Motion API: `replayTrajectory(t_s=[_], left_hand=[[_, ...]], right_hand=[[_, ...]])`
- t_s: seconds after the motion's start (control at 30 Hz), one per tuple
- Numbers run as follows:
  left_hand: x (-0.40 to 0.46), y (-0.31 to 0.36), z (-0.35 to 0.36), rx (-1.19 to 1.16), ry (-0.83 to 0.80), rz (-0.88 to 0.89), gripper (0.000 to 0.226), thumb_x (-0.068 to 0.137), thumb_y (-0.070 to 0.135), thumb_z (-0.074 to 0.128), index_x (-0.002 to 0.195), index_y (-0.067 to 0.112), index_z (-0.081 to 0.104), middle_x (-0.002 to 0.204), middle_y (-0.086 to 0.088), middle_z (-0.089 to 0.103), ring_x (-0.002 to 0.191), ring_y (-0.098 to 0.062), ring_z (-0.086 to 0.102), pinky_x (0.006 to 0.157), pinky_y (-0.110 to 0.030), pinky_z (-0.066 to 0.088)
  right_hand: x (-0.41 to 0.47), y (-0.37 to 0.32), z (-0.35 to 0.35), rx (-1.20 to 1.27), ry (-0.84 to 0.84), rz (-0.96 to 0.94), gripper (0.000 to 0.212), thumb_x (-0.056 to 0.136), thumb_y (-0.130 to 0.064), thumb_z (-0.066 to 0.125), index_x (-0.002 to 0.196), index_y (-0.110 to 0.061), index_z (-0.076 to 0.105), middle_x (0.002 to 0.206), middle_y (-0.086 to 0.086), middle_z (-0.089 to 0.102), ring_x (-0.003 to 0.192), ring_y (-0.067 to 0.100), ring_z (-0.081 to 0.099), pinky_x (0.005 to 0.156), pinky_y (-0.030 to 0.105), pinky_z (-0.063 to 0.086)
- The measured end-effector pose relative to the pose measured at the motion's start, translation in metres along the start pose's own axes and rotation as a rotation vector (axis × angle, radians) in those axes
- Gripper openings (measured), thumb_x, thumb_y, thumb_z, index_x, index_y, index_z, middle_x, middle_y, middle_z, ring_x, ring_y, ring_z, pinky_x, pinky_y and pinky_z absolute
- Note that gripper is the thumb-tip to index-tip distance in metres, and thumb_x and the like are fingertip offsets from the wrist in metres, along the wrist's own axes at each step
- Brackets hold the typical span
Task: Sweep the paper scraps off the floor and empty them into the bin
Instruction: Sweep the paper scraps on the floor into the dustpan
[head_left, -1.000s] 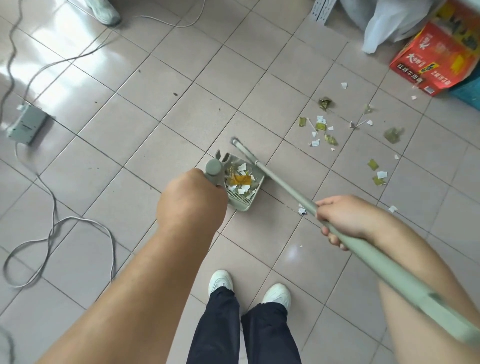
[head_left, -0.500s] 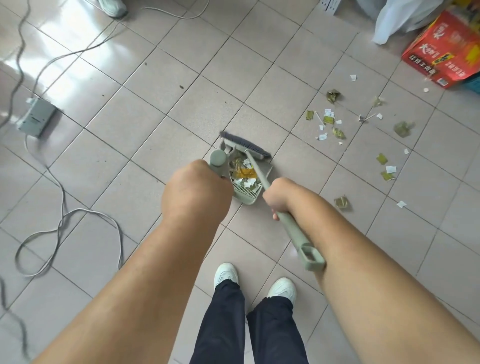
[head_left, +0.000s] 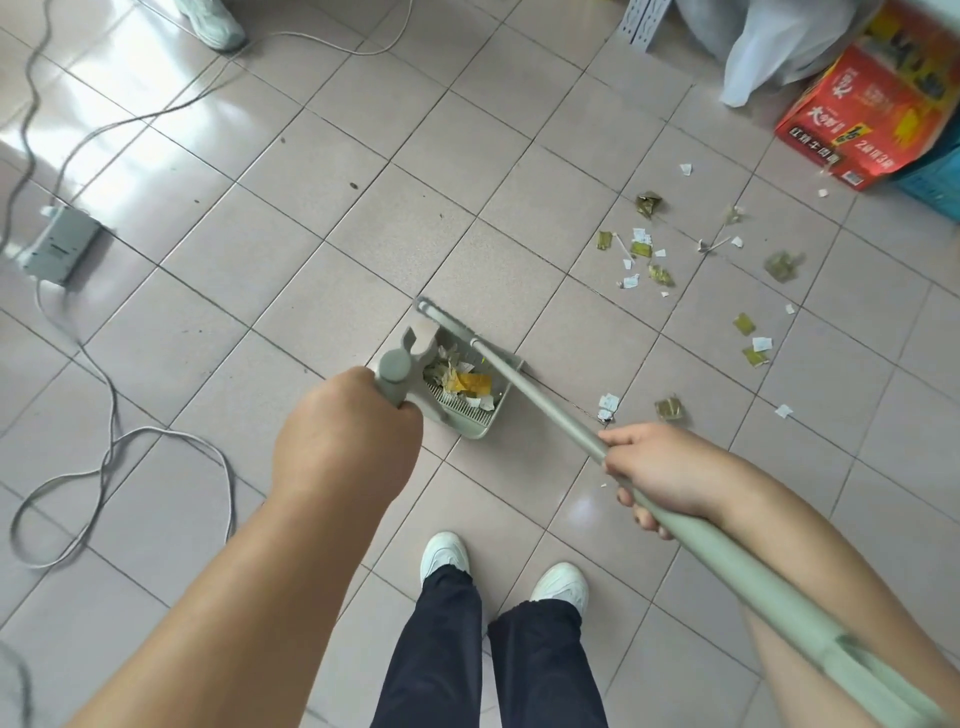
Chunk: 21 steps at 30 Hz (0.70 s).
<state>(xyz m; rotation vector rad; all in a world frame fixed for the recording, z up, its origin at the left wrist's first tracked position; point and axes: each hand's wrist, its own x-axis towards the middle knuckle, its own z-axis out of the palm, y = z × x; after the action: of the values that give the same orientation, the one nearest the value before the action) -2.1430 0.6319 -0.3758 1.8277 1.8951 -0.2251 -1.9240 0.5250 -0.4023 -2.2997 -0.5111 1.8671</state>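
Note:
My left hand (head_left: 347, 444) grips the upright handle of a grey-green dustpan (head_left: 498, 415) that stands on the tiled floor with white and yellow paper scraps (head_left: 465, 383) inside. My right hand (head_left: 657, 475) grips the long grey-green broom handle (head_left: 540, 397), which slants across the pan's mouth with its head end at the pan's far side. More paper scraps (head_left: 644, 254) lie scattered on the tiles to the right, and two scraps (head_left: 608, 405) lie just beyond my right hand.
A red cardboard box (head_left: 862, 119) and a white plastic bag (head_left: 769, 52) stand at the top right beside a blue crate (head_left: 935, 182). White cables (head_left: 114, 436) and a grey power box (head_left: 60, 249) lie on the left. Another person's shoe (head_left: 215, 23) is at the top.
The broom handle swung back out to the right, and my right hand moved away from the pan to a spot lower on the handle. The dustpan stayed in place.

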Motion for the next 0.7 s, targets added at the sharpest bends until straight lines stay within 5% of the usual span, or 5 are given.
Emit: replayTrajectory(t_s=[0.2,0.43,0.7], left_hand=[[-0.014,-0.022,0.003,-0.018,-0.002,-0.032,0.018,0.077,0.027,0.049,0.064,0.017,0.045,0.059,-0.002,0.054,0.055,-0.020,0.048,0.044,-0.025,0.029],[-0.015,-0.034,0.004,-0.039,-0.010,-0.062,0.015,0.078,0.027,0.047,0.066,0.018,0.046,0.060,-0.001,0.055,0.055,-0.019,0.049,0.043,-0.025,0.029],[-0.032,-0.045,-0.005,-0.039,-0.001,-0.054,0.017,0.077,0.027,0.047,0.063,0.017,0.045,0.055,-0.001,0.053,0.051,-0.019,0.049,0.042,-0.026,0.030]], right_hand=[[0.028,-0.021,-0.002,0.050,0.089,-0.042,0.024,0.090,-0.009,0.040,0.106,-0.010,0.058,0.055,0.006,0.046,0.025,0.012,0.040,0.034,0.014,0.035],[0.085,-0.049,0.047,-0.125,0.127,-0.048,0.014,0.092,-0.011,0.039,0.099,-0.008,0.050,0.062,0.013,0.052,0.037,0.019,0.050,0.044,0.021,0.042],[0.081,-0.028,0.069,-0.108,0.078,-0.030,0.017,0.089,-0.009,0.037,0.095,-0.010,0.053,0.061,0.011,0.051,0.028,0.017,0.047,0.042,0.019,0.043]])
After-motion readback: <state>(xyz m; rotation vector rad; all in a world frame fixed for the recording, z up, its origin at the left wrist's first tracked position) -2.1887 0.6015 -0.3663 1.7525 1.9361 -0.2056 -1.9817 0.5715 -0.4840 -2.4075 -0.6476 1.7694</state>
